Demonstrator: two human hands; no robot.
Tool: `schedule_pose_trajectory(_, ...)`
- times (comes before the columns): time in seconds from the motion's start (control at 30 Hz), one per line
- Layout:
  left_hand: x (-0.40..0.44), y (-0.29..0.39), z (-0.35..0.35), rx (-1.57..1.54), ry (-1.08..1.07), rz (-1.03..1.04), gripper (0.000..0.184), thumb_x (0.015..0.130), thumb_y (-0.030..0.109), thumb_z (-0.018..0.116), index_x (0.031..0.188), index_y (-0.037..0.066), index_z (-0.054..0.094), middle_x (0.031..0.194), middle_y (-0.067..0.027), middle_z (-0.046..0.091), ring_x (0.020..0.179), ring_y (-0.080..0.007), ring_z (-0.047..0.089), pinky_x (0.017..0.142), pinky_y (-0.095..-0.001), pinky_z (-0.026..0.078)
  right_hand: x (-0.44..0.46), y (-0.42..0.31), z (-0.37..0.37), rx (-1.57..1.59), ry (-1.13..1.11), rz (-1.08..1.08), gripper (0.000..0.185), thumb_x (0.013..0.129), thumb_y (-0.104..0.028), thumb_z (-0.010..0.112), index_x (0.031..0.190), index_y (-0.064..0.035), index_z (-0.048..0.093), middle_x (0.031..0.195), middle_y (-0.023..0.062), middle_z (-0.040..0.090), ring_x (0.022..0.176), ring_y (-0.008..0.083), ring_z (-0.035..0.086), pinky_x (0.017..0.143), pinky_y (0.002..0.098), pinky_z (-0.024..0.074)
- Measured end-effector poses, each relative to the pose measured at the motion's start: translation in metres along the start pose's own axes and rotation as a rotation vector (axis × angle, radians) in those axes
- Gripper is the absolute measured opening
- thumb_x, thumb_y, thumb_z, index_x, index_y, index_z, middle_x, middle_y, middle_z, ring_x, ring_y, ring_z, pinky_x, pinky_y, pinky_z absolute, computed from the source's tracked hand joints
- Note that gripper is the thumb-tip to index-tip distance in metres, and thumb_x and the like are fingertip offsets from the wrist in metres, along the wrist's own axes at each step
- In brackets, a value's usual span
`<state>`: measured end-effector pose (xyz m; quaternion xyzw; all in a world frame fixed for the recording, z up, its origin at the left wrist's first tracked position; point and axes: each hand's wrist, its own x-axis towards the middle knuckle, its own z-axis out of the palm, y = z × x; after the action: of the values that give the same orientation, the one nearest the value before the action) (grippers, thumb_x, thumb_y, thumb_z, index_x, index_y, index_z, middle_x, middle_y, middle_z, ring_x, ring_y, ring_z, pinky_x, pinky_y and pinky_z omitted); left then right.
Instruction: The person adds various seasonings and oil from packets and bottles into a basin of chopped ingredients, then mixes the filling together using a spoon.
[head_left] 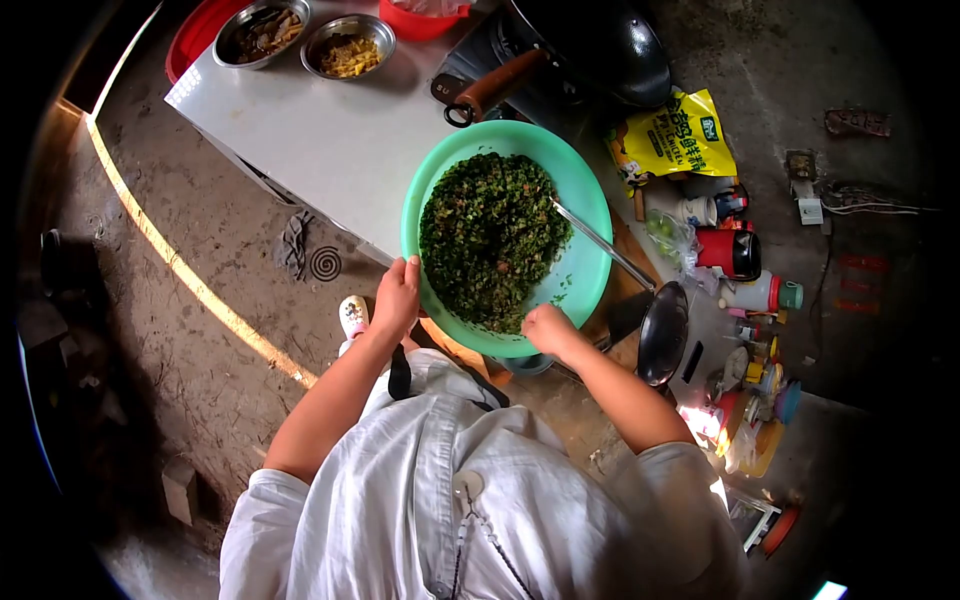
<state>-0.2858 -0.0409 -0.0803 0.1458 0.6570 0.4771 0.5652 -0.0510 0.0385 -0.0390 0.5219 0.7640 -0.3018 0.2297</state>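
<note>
A large light-green bowl (pixel 592 222) is in front of me, tilted a little so that its inside shows. Finely chopped dark-green filling (pixel 490 240) with small reddish bits lies in it. My left hand (pixel 398 295) grips the bowl's near left rim, fingers mostly on the outside. At the near right rim my right hand (pixel 552 328) is curled closed over the edge, its knuckles inside the bowl; the fingertips are hidden. A metal utensil handle (pixel 605 245) crosses the right rim, its far end by the filling.
Beyond the bowl is a white tabletop (pixel 300 130) with two metal bowls of food, one being this bowl (pixel 350 48). A black wok (pixel 610 40) stands at the top. On the right are a yellow seasoning bag (pixel 675 138), a dark oval pan-like object (pixel 662 335) and several jars.
</note>
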Motion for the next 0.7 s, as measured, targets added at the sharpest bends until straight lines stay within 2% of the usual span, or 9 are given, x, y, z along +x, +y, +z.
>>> schedule_pose_trajectory(0.03,-0.001,0.001,0.000,-0.019,-0.001,-0.037,0.035,0.093,0.035,0.038,0.085,0.002,0.049,0.064,-0.0022,0.048,0.053,-0.0109,0.049,0.048,-0.0271,0.046,0.005,-0.002,0.000,-0.001,0.001,-0.001,0.015,0.075,-0.011,0.055,0.070,0.0030,0.060,0.061,0.0152,0.059,0.050,0.0265,0.055,0.048,0.0357,0.0435)
schedule_pose_trajectory(0.1,-0.001,0.001,-0.002,0.009,-0.003,-0.023,0.034,0.093,0.034,0.038,0.086,0.002,0.049,0.065,-0.0025,0.048,0.053,-0.0114,0.050,0.047,-0.0268,0.046,0.021,-0.009,-0.004,0.809,-0.276,0.343,0.015,0.078,-0.011,0.055,0.074,0.0029,0.058,0.052,0.0051,0.050,0.038,0.0122,0.041,0.036,0.0253,0.0310)
schedule_pose_trajectory(0.2,-0.002,-0.003,-0.002,-0.016,-0.032,-0.031,0.033,0.093,0.034,0.037,0.089,0.003,0.049,0.067,-0.0037,0.050,0.052,-0.0128,0.053,0.046,-0.0263,0.047,0.024,-0.037,-0.029,1.040,-0.181,0.285,0.013,0.081,-0.009,0.052,0.077,0.0026,0.057,0.050,-0.0004,0.043,0.037,0.0039,0.031,0.033,0.0190,0.0198)
schedule_pose_trajectory(0.27,-0.004,-0.011,0.002,-0.064,-0.065,-0.051,0.032,0.093,0.033,0.037,0.091,0.003,0.048,0.068,-0.0047,0.052,0.051,-0.0136,0.054,0.046,-0.0261,0.048,0.042,-0.030,-0.040,0.874,-0.062,0.178,0.012,0.077,-0.007,0.051,0.073,0.0019,0.059,0.051,0.0065,0.050,0.041,0.0127,0.045,0.037,0.0268,0.0328)
schedule_pose_trajectory(0.33,-0.009,-0.018,0.007,-0.175,-0.082,-0.054,0.032,0.093,0.033,0.036,0.094,0.004,0.048,0.073,-0.0063,0.054,0.050,-0.0151,0.055,0.044,-0.0252,0.047,0.039,-0.031,-0.054,0.121,0.299,0.003,0.015,0.073,-0.008,0.051,0.064,-0.0008,0.062,0.067,0.0207,0.060,0.071,0.0307,0.062,0.061,0.0397,0.0473)
schedule_pose_trajectory(0.5,-0.022,-0.039,0.009,-0.173,-0.156,-0.109,0.036,0.093,0.032,0.038,0.092,-0.001,0.053,0.077,-0.0082,0.057,0.065,-0.0142,0.058,0.065,-0.0266,0.048,0.018,0.016,-0.042,-0.629,0.226,0.049,0.016,0.072,-0.008,0.049,0.066,-0.0031,0.063,0.070,0.0194,0.061,0.068,0.0313,0.062,0.061,0.0386,0.0488)
schedule_pose_trajectory(0.6,-0.026,-0.049,0.010,-0.363,-0.225,-0.139,0.037,0.093,0.031,0.039,0.092,-0.004,0.053,0.080,-0.0091,0.059,0.068,-0.0157,0.059,0.068,-0.0272,0.048,-0.017,0.004,-0.012,-0.516,0.080,0.068,0.015,0.070,-0.007,0.050,0.072,-0.0020,0.064,0.080,0.0203,0.062,0.076,0.0330,0.061,0.064,0.0382,0.0491)
schedule_pose_trajectory(0.63,-0.022,-0.057,0.006,-0.294,-0.304,-0.160,0.038,0.094,0.029,0.037,0.108,-0.006,0.047,0.097,-0.0135,0.058,0.086,-0.0241,0.060,0.079,-0.0329,0.048,-0.017,-0.009,-0.007,-0.392,-0.035,0.161,0.014,0.070,-0.006,0.051,0.073,-0.0015,0.064,0.086,0.0207,0.062,0.079,0.0346,0.060,0.066,0.0412,0.0484)
schedule_pose_trajectory(0.7,-0.031,-0.046,0.004,-0.280,-0.312,-0.185,0.038,0.093,0.028,0.037,0.107,-0.006,0.047,0.096,-0.0143,0.058,0.086,-0.0245,0.060,0.080,-0.0339,0.048,-0.013,-0.020,0.000,-0.055,-0.055,0.109,0.011,0.071,-0.004,0.051,0.072,0.0016,0.061,0.075,0.0202,0.061,0.069,0.0340,0.059,0.060,0.0426,0.0457)
